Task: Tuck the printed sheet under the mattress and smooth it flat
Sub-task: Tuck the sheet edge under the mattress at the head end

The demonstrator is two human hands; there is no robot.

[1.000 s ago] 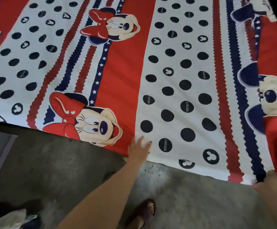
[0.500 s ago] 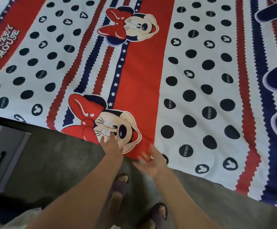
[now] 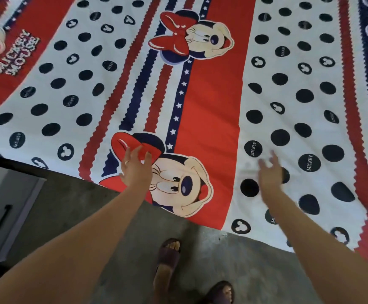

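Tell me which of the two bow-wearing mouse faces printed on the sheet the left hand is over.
The near one, at the sheet's floor-side edge. The left hand overlaps its red bow; the other face lies farther up the red stripe, beyond both hands.

I am looking down on the printed sheet (image 3: 211, 102), which is lying spread across the bed in red, white and navy bands with dots and cartoon mouse faces. My left hand (image 3: 136, 170) is reaching over the near edge with fingers spread loose, gripping nothing, a ring showing on one finger. My right hand (image 3: 270, 172) is hovering blurred over the white dotted band, fingers apart. Two feet in dark sandals (image 3: 170, 251) are standing on the grey concrete floor (image 3: 69, 205). A grey drawer (image 3: 1, 216) with a black handle is sitting at the left.
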